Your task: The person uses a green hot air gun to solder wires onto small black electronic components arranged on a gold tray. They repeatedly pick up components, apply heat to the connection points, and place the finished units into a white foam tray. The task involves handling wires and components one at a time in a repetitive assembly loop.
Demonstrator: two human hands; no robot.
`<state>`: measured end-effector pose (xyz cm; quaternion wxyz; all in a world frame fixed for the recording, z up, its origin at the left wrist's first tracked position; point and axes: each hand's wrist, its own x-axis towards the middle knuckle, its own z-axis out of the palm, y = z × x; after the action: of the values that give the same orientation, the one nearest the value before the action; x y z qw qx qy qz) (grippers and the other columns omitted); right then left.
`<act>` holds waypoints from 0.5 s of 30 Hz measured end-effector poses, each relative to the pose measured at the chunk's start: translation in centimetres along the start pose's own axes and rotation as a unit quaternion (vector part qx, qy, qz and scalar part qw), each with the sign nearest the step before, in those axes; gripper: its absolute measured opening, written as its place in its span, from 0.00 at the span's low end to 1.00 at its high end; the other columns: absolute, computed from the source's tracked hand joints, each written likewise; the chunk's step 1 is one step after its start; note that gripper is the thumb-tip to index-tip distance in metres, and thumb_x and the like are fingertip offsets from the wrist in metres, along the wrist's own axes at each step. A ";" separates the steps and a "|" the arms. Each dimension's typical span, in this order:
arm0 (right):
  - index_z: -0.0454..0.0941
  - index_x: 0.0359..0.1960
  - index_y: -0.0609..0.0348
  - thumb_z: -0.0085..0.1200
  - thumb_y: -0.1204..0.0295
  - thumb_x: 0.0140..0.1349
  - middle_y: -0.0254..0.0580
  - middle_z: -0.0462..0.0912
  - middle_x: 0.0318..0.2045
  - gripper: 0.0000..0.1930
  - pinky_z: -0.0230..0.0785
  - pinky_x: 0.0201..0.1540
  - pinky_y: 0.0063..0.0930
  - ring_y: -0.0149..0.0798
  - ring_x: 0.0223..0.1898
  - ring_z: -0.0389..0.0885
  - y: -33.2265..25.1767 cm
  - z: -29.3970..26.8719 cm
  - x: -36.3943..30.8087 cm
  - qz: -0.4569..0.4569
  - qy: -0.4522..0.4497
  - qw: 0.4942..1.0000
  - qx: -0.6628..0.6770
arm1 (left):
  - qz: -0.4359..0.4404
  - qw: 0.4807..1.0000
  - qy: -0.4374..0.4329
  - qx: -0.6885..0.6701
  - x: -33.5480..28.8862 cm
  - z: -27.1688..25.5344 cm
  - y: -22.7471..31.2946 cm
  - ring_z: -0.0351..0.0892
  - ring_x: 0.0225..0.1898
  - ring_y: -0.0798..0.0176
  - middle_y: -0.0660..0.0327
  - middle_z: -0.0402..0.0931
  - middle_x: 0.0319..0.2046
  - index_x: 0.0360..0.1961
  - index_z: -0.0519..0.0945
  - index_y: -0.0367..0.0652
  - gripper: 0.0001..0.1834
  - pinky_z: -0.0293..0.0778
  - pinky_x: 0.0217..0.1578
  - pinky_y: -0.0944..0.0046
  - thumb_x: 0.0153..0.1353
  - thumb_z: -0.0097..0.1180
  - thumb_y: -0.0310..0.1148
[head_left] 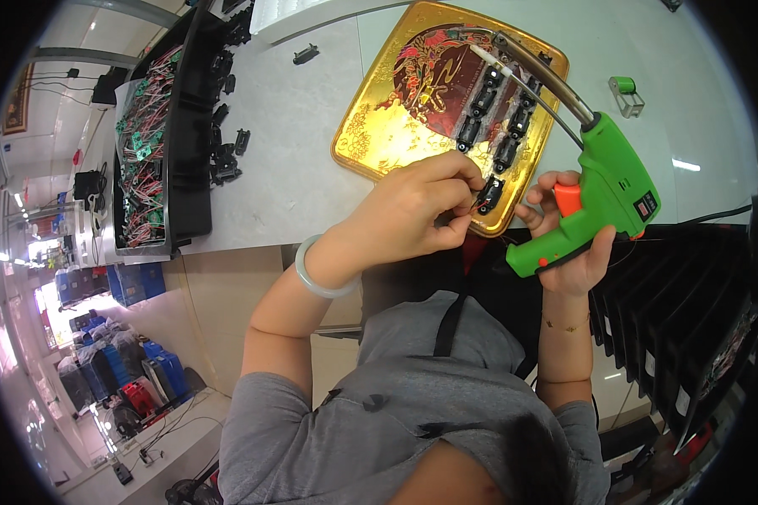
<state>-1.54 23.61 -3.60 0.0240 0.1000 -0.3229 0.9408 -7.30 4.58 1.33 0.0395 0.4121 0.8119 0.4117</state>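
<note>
My right hand (577, 252) is wrapped round the handle of a green soldering gun (619, 177) with an orange trigger. Its metal barrel and a thin feed tube reach up and left over a gold tin lid (370, 139). Two rows of small black plastic parts (483, 101) lie on the lid. One more black part (490, 195) sits at the lid's near edge. My left hand (434, 202) is closed in a pinch against that part. A thin reddish wire shows by the fingertips, but what they grip is mostly hidden.
On the left stands a black bin (189, 143) of green circuit boards with wires. Loose black parts (225, 160) lie beside it. A small green roll on a metal holder (626, 95) is at the right. Black racks (665, 311) stand near my right arm.
</note>
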 end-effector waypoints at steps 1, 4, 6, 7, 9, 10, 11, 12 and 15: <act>0.59 0.48 0.66 0.40 0.44 0.52 0.50 0.66 0.43 0.35 0.64 0.46 0.38 0.40 0.45 0.68 -0.1 0.0 -0.2 -0.004 0.000 1.000 -0.002 | 0.002 1.000 0.000 0.000 0.0 0.0 0.0 0.73 0.32 0.56 0.56 0.71 0.32 0.21 0.72 0.37 0.07 0.70 0.32 0.66 0.35 0.55 0.21; 0.59 0.48 0.68 0.38 0.42 0.51 0.51 0.66 0.43 0.37 0.68 0.40 0.30 0.38 0.41 0.69 -0.5 0.4 -1.2 -0.024 0.040 0.998 -0.049 | 0.007 1.000 0.002 0.001 0.1 0.0 -0.1 0.73 0.32 0.56 0.56 0.71 0.32 0.21 0.72 0.36 0.08 0.70 0.32 0.66 0.35 0.55 0.22; 0.59 0.47 0.69 0.37 0.41 0.51 0.52 0.66 0.42 0.38 0.68 0.35 0.26 0.36 0.37 0.70 -1.2 -0.2 -2.0 -0.038 0.002 0.998 -0.057 | 0.011 1.000 0.004 0.005 0.0 0.0 -0.1 0.73 0.32 0.56 0.56 0.71 0.32 0.21 0.72 0.36 0.08 0.70 0.31 0.66 0.35 0.55 0.22; 0.60 0.47 0.69 0.37 0.40 0.51 0.53 0.67 0.42 0.39 0.68 0.32 0.23 0.35 0.35 0.70 -1.7 -0.6 -2.5 -0.045 -0.017 0.997 -0.061 | 0.012 1.000 0.003 0.007 0.0 0.0 -0.1 0.73 0.32 0.56 0.56 0.71 0.32 0.21 0.72 0.36 0.08 0.70 0.31 0.66 0.35 0.55 0.22; 0.61 0.46 0.71 0.35 0.40 0.51 0.56 0.69 0.37 0.39 0.63 0.18 0.16 0.32 0.22 0.69 -3.0 -0.7 -3.9 -0.048 0.046 0.987 -0.144 | 0.013 1.000 0.001 0.011 0.0 0.0 -0.1 0.73 0.32 0.56 0.56 0.71 0.32 0.21 0.72 0.36 0.08 0.70 0.31 0.65 0.35 0.55 0.22; 0.61 0.45 0.71 0.35 0.40 0.52 0.57 0.69 0.36 0.39 0.61 0.16 0.15 0.31 0.19 0.69 -3.4 -1.1 -4.7 -0.059 0.056 0.984 -0.156 | 0.018 1.000 0.003 0.008 0.1 0.0 -0.1 0.73 0.32 0.56 0.57 0.72 0.32 0.21 0.72 0.36 0.08 0.70 0.31 0.65 0.35 0.55 0.22; 0.62 0.45 0.72 0.35 0.40 0.52 0.58 0.69 0.36 0.39 0.60 0.14 0.13 0.30 0.16 0.68 -3.7 -1.6 -5.5 -0.069 0.066 0.982 -0.165 | 0.021 1.000 0.006 0.007 0.1 0.0 -0.2 0.73 0.32 0.57 0.57 0.72 0.32 0.21 0.72 0.36 0.08 0.70 0.31 0.65 0.35 0.55 0.22; 0.62 0.44 0.72 0.35 0.40 0.52 0.58 0.69 0.35 0.39 0.59 0.13 0.13 0.30 0.14 0.67 -4.0 -1.9 -6.3 -0.063 0.067 0.982 -0.164 | 0.024 1.000 0.010 0.006 0.0 0.1 -0.3 0.73 0.31 0.57 0.57 0.72 0.32 0.21 0.72 0.36 0.08 0.70 0.31 0.65 0.35 0.55 0.22; 0.61 0.43 0.73 0.35 0.42 0.53 0.59 0.68 0.34 0.37 0.56 0.10 0.10 0.29 0.12 0.66 -4.7 -2.5 -8.1 -0.041 0.062 0.982 -0.177 | 0.028 0.999 0.017 0.004 -0.1 0.2 -0.4 0.73 0.31 0.57 0.57 0.72 0.31 0.21 0.72 0.36 0.08 0.71 0.31 0.66 0.35 0.55 0.22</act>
<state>6.49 29.05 -4.35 0.0998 0.0492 -0.4775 0.8716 -7.47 4.51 0.88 0.0126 0.4279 0.8023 0.4160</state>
